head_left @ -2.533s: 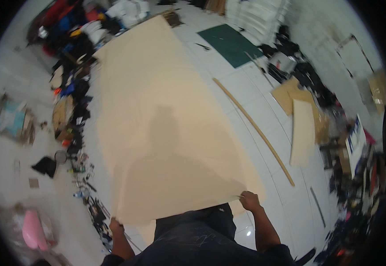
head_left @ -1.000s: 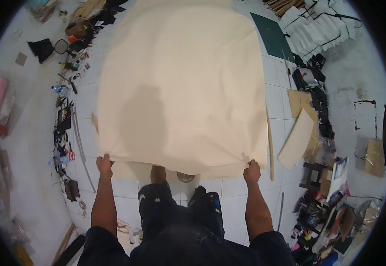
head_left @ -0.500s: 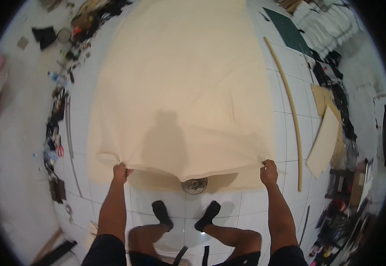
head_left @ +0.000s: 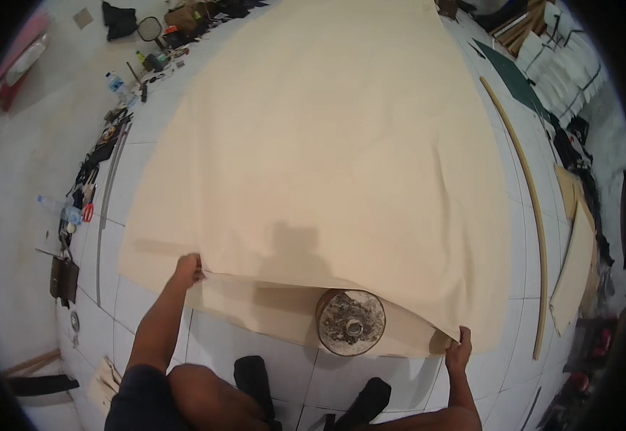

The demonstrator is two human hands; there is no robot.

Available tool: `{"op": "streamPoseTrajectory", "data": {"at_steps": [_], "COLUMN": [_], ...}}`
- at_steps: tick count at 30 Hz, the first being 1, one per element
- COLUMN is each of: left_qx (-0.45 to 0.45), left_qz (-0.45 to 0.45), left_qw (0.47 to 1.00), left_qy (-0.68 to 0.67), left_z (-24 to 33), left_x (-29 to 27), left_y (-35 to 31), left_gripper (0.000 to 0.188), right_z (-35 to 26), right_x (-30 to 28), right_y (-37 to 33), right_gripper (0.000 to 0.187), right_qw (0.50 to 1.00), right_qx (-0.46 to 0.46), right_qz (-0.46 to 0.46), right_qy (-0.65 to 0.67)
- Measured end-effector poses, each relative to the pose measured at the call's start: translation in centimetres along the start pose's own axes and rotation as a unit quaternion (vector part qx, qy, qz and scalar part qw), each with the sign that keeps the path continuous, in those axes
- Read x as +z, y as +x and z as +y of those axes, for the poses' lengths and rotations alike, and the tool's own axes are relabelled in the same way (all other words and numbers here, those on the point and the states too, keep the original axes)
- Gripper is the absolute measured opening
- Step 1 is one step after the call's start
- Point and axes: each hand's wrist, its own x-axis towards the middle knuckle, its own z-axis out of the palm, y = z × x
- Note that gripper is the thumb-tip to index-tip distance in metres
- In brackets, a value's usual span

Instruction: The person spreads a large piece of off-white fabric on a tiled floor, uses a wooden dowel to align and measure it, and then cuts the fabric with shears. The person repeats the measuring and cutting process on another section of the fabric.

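A large cream sheet of material stretches away from me over the floor, its near part folded or lying over a second cream layer. Its upper near edge is pinched in my left hand, whose fingers are closed. Farther along the same edge, my right hand grips a corner part that sags between the two hands. Between them, a round object with a stained grey-brown face and a small central knob rests on the lower layer, partly under the upper edge. What this object is, I cannot tell.
White floor tiles surround the sheet. A long tan strip lies to the right, near cream offcuts. Along the left wall are red-handled scissors, plastic bottles and clutter. A green mat lies far right.
My view has dropped closer and turned. My right hand has come nearer to me with its edge, and the round object shows more fully from under the sheet. Both hands keep their grip.
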Motion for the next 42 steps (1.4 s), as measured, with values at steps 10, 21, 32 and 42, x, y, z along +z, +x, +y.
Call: {"op": "streamPoseTrajectory", "data": {"at_steps": [10,21,32,42], "left_qx": [-0.074,0.189,0.364,0.052], "left_qz": [0.281,0.308,0.569,-0.113], "left_qw": [0.95,0.928,0.736,0.886], "left_qy": [0.115,-0.094,-0.034,-0.447], "left_z": [2.4,3.0,14.6,-2.3], "left_x": [0.3,-8.9,-29.1,-8.4], "left_y": [5.1,13.5,6.4,6.2], "left_gripper": [0.092,0.027,0.032,0.053], "right_z": [1.5,-1.2,-13.1,-10.1], "right_x": [-5.9,-5.1,-12.1,-11.6], "right_y": [-0.2,5.5,13.5,1.7], "right_gripper": [0.022,0.012,0.02,0.047], "right_qw": [0.972,0.994,0.969,0.965], "right_qx": [-0.156,0.004,-0.096,-0.149], "right_qz": [0.092,0.057,0.222,0.097], "right_qy": [-0.153,-0.098,-0.051,-0.192]}}
